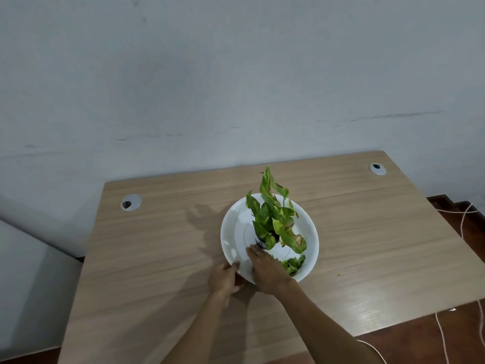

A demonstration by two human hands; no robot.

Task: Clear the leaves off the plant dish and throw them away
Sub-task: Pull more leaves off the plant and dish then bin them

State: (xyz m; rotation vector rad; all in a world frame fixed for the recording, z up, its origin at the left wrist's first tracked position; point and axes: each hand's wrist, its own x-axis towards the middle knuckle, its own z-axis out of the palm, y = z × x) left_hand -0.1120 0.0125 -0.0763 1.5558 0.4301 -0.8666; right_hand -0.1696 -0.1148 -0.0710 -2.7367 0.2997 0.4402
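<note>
A white round dish [233, 232] sits on the wooden table with a small potted plant [273, 219] of green and yellow leaves standing in its middle. Loose green leaves [294, 264] lie piled in the near right part of the dish. My left hand [225, 278] grips the dish's near left rim, thumb over the edge. My right hand [267, 271] lies palm down inside the dish, fingers reaching toward the pot's base, its side against the leaf pile. Whether it holds any leaves is hidden under the palm.
The wooden table [157, 258] stands against a grey wall, with cable grommets at the back left [130, 202] and back right [377, 169]. A tiny green scrap [339, 274] lies on the table right of the dish. White cords [467, 219] hang off the right edge.
</note>
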